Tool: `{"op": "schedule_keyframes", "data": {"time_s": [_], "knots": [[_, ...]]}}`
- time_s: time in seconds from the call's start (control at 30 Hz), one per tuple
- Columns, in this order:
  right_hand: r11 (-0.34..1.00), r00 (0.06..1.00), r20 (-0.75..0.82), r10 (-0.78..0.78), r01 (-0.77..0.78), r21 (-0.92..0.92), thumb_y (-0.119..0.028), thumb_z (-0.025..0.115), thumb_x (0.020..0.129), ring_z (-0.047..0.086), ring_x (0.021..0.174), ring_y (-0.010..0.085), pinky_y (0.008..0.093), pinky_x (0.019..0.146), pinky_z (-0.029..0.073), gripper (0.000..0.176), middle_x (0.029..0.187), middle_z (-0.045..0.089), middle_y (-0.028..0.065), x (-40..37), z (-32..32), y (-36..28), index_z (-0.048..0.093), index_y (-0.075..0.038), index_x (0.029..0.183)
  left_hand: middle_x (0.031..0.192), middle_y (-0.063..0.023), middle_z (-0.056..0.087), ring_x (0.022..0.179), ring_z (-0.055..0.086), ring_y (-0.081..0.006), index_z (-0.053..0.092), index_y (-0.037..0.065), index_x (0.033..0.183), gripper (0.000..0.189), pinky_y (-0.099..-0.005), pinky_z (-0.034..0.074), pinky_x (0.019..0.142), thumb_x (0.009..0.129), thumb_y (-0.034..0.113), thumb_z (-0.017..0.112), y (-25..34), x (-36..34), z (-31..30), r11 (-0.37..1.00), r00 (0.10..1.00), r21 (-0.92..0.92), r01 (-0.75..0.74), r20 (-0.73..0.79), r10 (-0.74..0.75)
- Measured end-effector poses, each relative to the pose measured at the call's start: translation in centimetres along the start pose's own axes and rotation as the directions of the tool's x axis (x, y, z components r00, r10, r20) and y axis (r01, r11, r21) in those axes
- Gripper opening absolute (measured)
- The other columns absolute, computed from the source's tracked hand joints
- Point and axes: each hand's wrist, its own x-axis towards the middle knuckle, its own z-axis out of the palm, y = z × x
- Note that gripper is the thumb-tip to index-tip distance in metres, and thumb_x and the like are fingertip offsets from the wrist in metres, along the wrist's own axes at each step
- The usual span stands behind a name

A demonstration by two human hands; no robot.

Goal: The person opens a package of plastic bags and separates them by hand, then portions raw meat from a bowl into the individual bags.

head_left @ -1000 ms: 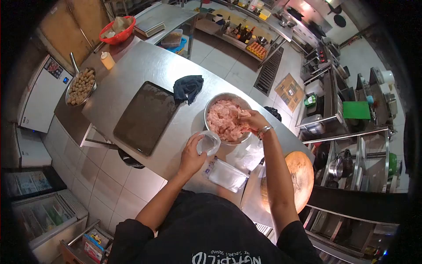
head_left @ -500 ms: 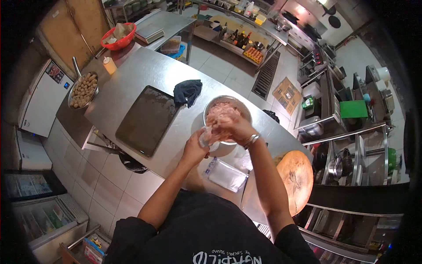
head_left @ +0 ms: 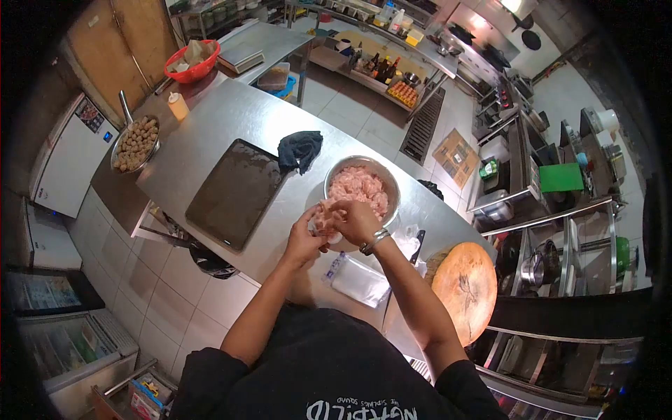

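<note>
My left hand (head_left: 304,239) is closed around a small clear plastic bag (head_left: 323,229), held at the near side of a steel bowl. My right hand (head_left: 358,222) is at the bag's mouth, its fingers closed on pieces of raw meat (head_left: 326,212). The fingertips are partly hidden by the meat. Pale pink raw meat (head_left: 360,187) in cut pieces fills much of the steel bowl (head_left: 397,190), just beyond both hands. A flat stack of clear plastic bags (head_left: 360,281) lies on the steel table below my hands.
A wet dark tray (head_left: 234,192) and a black cloth (head_left: 299,150) lie left of the bowl. To the right are a knife (head_left: 418,246) and a round wooden chopping block (head_left: 465,290). A pan of meatballs (head_left: 136,144) and a squeeze bottle (head_left: 178,106) stand far left.
My right hand has moved from over the bowl toward me, to the bag's mouth, bringing meat. The meat in the bowl is now uncovered. My left hand stays near the same place.
</note>
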Motion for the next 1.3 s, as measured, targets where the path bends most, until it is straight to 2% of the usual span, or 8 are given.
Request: {"op": "schedule_keyframes", "data": {"time_s": [0.3,0.57,0.7,0.73,0.87,1.1,1.17,1.3], "knots": [[0.996,0.995,0.043,0.093,-0.093,0.014,-0.004,0.065,0.073,0.071,0.082,0.0322,0.0393,0.078,0.056,0.026,0.088,0.071,0.0200,0.3,0.2,1.1,0.074,-0.002,0.097,0.116,-0.0138,0.064,0.070,0.068,-0.0184,0.043,0.008,0.144,0.077,-0.0287,0.056,0.050,0.073,-0.015,0.061,-1.7,0.3,-0.7,0.997,0.998,-0.052,-0.051,-0.033,0.050],[0.969,0.962,-0.250,0.110,-0.159,-0.187,-0.009,0.077,0.069,0.070,0.088,0.0322,0.0380,0.083,0.056,0.038,0.097,0.071,0.0197,2.0,-1.6,10.0,0.071,-0.006,0.107,0.117,-0.0135,0.063,0.064,0.064,-0.0137,0.045,0.009,0.144,0.075,-0.0252,0.054,0.052,0.074,-0.015,0.060,0.4,-1.6,-0.5,0.993,0.998,-0.099,-0.067,-0.014,0.066],[0.920,0.965,0.047,0.259,-0.232,-0.315,-0.016,0.086,0.059,0.053,0.123,0.0391,0.0407,0.104,0.045,0.083,0.138,0.052,0.0197,4.3,-1.1,12.8,0.052,-0.014,0.134,0.132,-0.0121,0.056,0.066,0.064,-0.0123,0.045,0.007,0.143,0.075,-0.0238,0.052,0.051,0.072,-0.015,0.057,-1.3,-0.7,-0.8,0.999,0.997,-0.012,0.046,-0.057,-0.046],[0.908,0.960,0.101,0.263,-0.210,-0.363,-0.017,0.091,0.051,0.031,0.140,0.0416,0.0472,0.113,0.034,0.104,0.156,0.028,0.0181,4.7,-0.8,12.3,0.041,-0.022,0.143,0.132,-0.0121,0.056,0.066,0.064,-0.0123,0.045,0.007,0.143,0.075,-0.0238,0.052,0.051,0.072,-0.015,0.057,-1.2,-0.8,-0.8,0.999,0.997,-0.007,0.047,-0.053,-0.047],[0.773,0.897,0.313,0.313,-0.049,-0.633,-0.021,0.087,0.057,0.013,0.149,0.0378,0.0601,0.111,0.031,0.100,0.161,0.012,0.0176,5.4,-0.1,8.9,0.041,-0.027,0.145,0.131,-0.0137,0.056,0.076,0.065,-0.0126,0.048,0.003,0.140,0.071,-0.0243,0.052,0.054,0.071,-0.012,0.054,1.8,-3.5,0.0,0.993,0.995,0.057,-0.101,-0.014,0.102],[0.831,0.972,0.217,0.093,0.044,-0.554,-0.031,0.082,0.061,0.049,0.129,0.0383,0.0460,0.102,0.044,0.087,0.153,0.036,0.0174,8.2,4.6,15.6,0.050,-0.025,0.141,0.129,-0.0144,0.058,0.065,0.065,-0.0132,0.047,0.005,0.142,0.074,-0.0254,0.053,0.052,0.070,-0.012,0.054,1.6,-2.3,-0.6,0.985,0.997,0.161,-0.061,-0.029,0.066],[0.795,0.734,0.540,0.411,0.001,-0.606,-0.032,0.082,0.060,0.060,0.115,0.0354,0.0400,0.096,0.049,0.077,0.136,0.054,0.0222,9.3,2.5,13.6,0.059,-0.022,0.133,0.125,-0.0152,0.060,0.063,0.064,-0.0130,0.046,0.004,0.142,0.075,-0.0252,0.052,0.051,0.070,-0.013,0.055,2.6,-2.6,-0.3,0.994,0.997,0.077,-0.074,-0.012,0.075],[0.894,0.856,0.459,0.237,-0.007,-0.448,-0.028,0.085,0.059,0.063,0.109,0.0324,0.0408,0.092,0.051,0.066,0.117,0.066,0.0210,8.1,0.9,16.8,0.066,-0.018,0.121,0.130,-0.0168,0.057,0.061,0.066,-0.0145,0.045,-0.002,0.141,0.073,-0.0237,0.052,0.049,0.071,-0.016,0.059,9.1,-5.3,0.8,0.984,0.999,-0.177,-0.022,0.038,0.029]]}}
